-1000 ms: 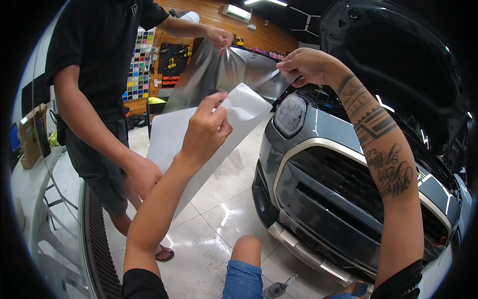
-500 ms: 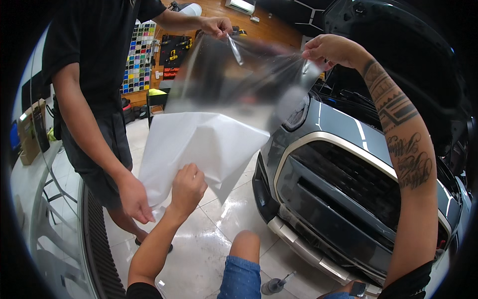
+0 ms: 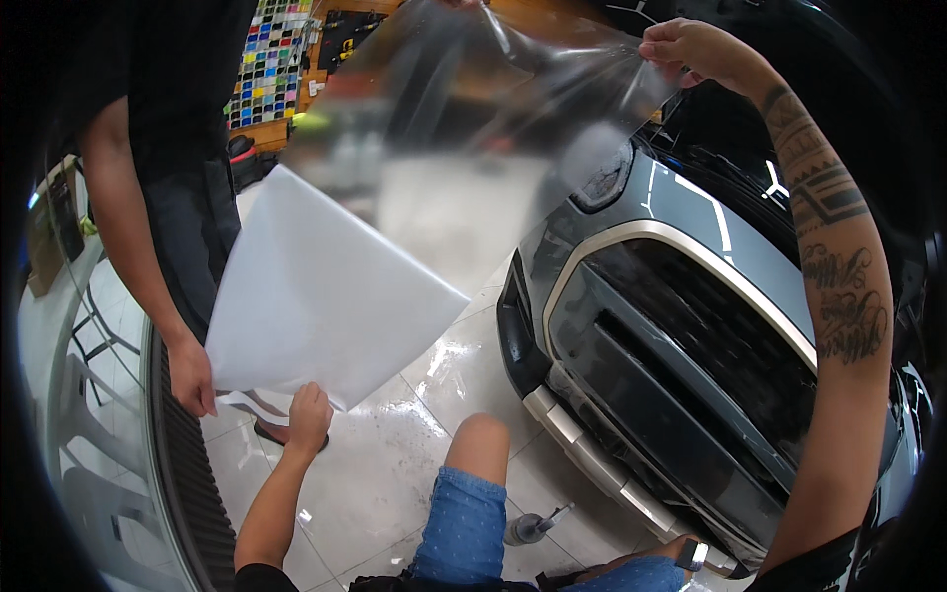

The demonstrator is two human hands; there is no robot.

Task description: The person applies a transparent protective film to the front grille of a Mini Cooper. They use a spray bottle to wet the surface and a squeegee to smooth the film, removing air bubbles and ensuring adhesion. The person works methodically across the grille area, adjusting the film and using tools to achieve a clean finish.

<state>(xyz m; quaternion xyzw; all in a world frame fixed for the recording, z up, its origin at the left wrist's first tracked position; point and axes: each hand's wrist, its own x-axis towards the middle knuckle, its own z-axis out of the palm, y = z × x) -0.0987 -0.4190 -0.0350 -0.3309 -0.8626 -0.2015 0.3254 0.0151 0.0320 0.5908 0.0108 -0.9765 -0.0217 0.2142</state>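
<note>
A large clear film point(image 3: 434, 109) hangs stretched in front of me, with a white backing sheet point(image 3: 306, 286) over its lower left part. My right hand point(image 3: 695, 51) is raised, its fingers pinching the film's upper right corner, where creases gather. Low on the left, my left hand point(image 3: 311, 414) is closed at the bottom edge of the white backing sheet. A co-worker's hand point(image 3: 191, 373) grips the sheet's lower left corner. That person's other hand is at the top border of the view, mostly cut off, by the film's upper edge.
To the right stands a grey-green car front point(image 3: 671, 395) with its hood point(image 3: 819, 89) raised. A bottle point(image 3: 533, 528) stands on the tiled floor near my knee point(image 3: 478, 444). Plastic chairs point(image 3: 109, 493) line the far left, and a wall of colour swatches point(image 3: 268, 64) is behind.
My left hand has moved down and left, drawing the backing sheet's edge with it and flattening its folds. My right hand has gone up and right. The co-worker's lower hand has shifted left.
</note>
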